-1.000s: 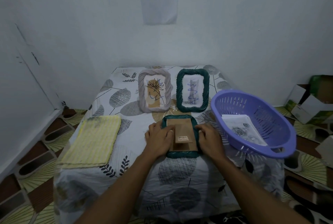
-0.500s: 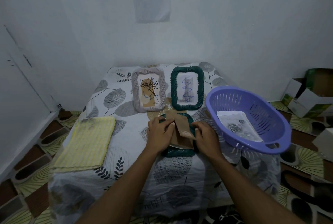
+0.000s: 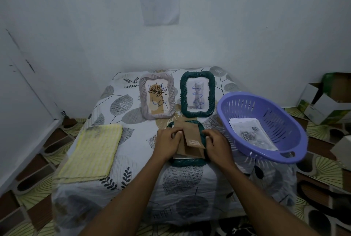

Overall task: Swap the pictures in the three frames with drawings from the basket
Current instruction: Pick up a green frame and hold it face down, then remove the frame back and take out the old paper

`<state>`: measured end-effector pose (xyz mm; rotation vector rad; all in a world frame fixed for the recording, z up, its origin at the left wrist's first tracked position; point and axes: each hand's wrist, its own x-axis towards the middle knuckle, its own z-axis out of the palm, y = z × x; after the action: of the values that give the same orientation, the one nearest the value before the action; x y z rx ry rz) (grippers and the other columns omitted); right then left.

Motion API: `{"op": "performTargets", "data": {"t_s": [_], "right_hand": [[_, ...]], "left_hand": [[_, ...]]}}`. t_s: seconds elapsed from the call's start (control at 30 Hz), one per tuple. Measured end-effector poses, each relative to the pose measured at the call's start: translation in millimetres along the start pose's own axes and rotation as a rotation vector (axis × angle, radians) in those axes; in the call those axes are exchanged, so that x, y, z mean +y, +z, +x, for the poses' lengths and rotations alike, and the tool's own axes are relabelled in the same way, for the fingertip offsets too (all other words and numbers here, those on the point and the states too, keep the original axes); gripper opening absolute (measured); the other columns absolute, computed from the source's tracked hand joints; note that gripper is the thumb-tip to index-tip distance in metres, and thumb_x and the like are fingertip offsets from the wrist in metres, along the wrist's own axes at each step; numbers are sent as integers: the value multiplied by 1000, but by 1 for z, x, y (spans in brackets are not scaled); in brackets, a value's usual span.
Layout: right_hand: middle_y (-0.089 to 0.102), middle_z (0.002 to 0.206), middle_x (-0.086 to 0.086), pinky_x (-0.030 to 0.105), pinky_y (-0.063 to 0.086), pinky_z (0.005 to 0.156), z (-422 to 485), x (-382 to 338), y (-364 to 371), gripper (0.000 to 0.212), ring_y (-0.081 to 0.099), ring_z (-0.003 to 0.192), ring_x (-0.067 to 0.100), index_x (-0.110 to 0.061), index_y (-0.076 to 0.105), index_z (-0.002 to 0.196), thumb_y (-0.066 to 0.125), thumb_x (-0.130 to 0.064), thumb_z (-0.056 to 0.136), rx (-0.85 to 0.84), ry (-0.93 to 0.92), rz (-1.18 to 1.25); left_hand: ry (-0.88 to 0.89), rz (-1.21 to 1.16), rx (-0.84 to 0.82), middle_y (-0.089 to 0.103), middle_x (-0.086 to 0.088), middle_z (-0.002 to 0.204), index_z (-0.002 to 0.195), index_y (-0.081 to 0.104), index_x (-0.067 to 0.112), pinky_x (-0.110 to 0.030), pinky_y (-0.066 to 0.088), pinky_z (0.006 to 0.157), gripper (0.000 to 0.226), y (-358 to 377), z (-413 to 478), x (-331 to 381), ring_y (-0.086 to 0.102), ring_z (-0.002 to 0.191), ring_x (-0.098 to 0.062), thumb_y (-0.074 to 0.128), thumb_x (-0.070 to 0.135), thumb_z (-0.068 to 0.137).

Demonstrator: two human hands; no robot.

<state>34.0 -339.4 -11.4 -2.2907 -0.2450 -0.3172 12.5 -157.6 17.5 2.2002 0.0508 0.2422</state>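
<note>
Standing frames: grey frame and green frame are propped upright, side by side, at the table's rear.
Face-down frame: laid mid-table, backing board tilted up.
Left hand: fingers curled on the backing board's left edge.
Right hand: fingers curled round the frame's right rim.
Basket: drawings held inside.
</note>
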Motion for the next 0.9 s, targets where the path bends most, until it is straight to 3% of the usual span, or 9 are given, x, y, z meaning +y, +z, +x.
{"op": "performTargets", "data": {"t_s": [0.07, 0.17, 0.33, 0.47, 0.73, 0.83, 0.9], "right_hand": [[62, 110, 7, 28, 40, 82, 0, 0, 0, 25, 54, 98, 20, -12, 65, 112, 47, -9, 95, -5, -1, -5], [62, 110, 5, 30, 43, 83, 0, 0, 1, 24, 56, 99, 20, -14, 65, 113, 50, -13, 93, -16, -7, -15], [60, 105, 2, 31, 46, 82, 0, -1, 2, 26, 57, 96, 18, -21, 67, 115, 55, -18, 92, -23, -29, -17], [55, 102, -1, 29, 43, 78, -2, -3, 2, 29, 54, 92, 16, -23, 68, 118, 59, -21, 91, -51, -34, -35], [51, 104, -1, 30, 42, 80, 0, -1, 6, 30, 52, 92, 16, -24, 68, 119, 61, -28, 91, -101, -37, -87], [49, 103, -1, 28, 38, 77, 2, -2, 5, 29, 50, 90, 15, -25, 68, 120, 60, -29, 92, -112, -29, -86], [49, 101, -1, 27, 37, 76, 2, -3, 5, 29, 50, 90, 14, -25, 68, 121, 59, -29, 93, -117, -26, -85]], "left_hand": [[-39, -73, 25, 66, 3, 107, 113, 69, 13, -22, 41, 86, 24, -4, 0, 4, 56, 98, -11, 56, 13, 93], [-98, -153, 79, 62, 4, 102, 112, 68, 13, -20, 42, 82, 23, -9, 1, 5, 57, 93, -9, 58, 9, 91], [-202, -422, 90, 67, -6, 97, 109, 66, 21, -40, 53, 83, 27, -23, 0, -3, 63, 96, -22, 59, 5, 89], [-267, -555, 127, 72, -15, 93, 116, 61, 20, -43, 57, 78, 32, -44, -4, -19, 69, 90, -26, 56, 1, 91], [-309, -399, 204, 71, -12, 89, 115, 60, 15, -31, 55, 64, 28, -93, -11, -54, 68, 80, -22, 52, 0, 93], [-314, -261, 212, 71, -7, 86, 113, 63, 17, -42, 57, 78, 28, -99, -14, -68, 68, 86, -25, 53, 4, 91], [-295, -166, 220, 71, -5, 88, 112, 64, 18, -40, 54, 81, 28, -98, -17, -70, 67, 88, -25, 52, 6, 90]]}}
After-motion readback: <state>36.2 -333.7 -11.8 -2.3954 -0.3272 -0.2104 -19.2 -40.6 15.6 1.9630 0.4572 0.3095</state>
